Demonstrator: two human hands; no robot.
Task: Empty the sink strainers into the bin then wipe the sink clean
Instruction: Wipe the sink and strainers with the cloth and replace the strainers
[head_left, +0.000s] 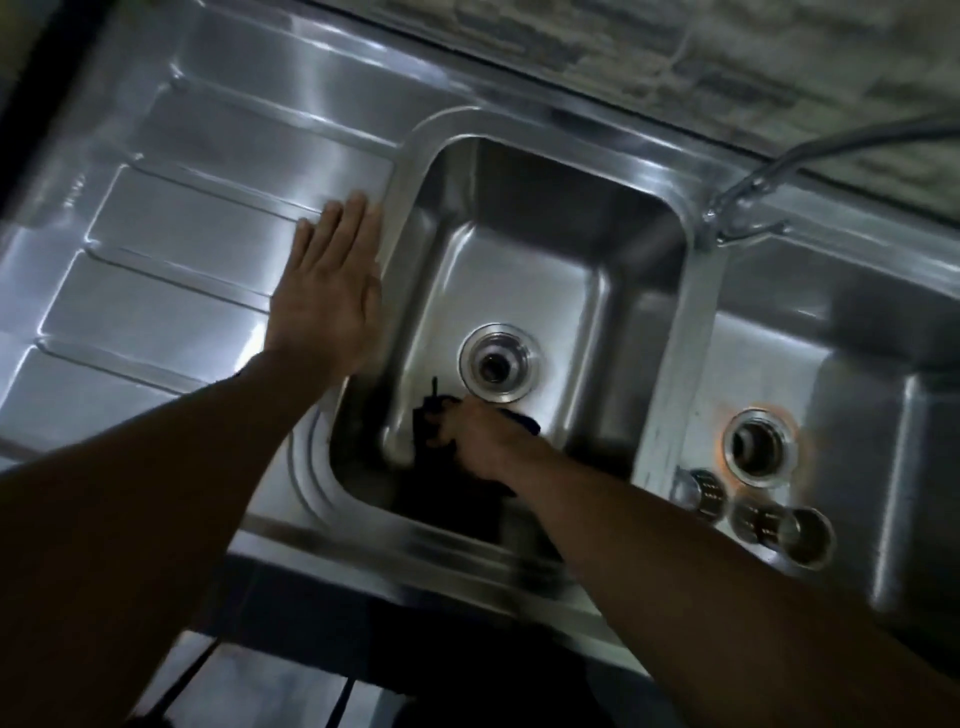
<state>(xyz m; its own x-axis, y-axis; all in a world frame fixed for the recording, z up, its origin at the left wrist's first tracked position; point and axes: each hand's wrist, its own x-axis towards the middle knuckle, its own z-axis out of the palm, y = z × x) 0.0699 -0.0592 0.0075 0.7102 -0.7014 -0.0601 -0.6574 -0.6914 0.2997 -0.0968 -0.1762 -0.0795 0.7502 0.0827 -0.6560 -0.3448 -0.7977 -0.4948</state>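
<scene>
**Left basin under wipe; strainers out and parked**

We find the double-bowl stainless steel sink (691, 332) with ribbed drainboard, both drains open. The left hand (324, 291) lies flat and open on the drainboard beside the basin rim, in our judgement to brace the reach. The right hand (478, 434) is closed around a dark crumpled cloth (441, 488) pressed to the left basin's near corner, just short of the drain. Two small cylindrical metal strainers (753, 512) lie on their sides in the right basin, near its drain, clear of the wiping. No bin is visible.
</scene>
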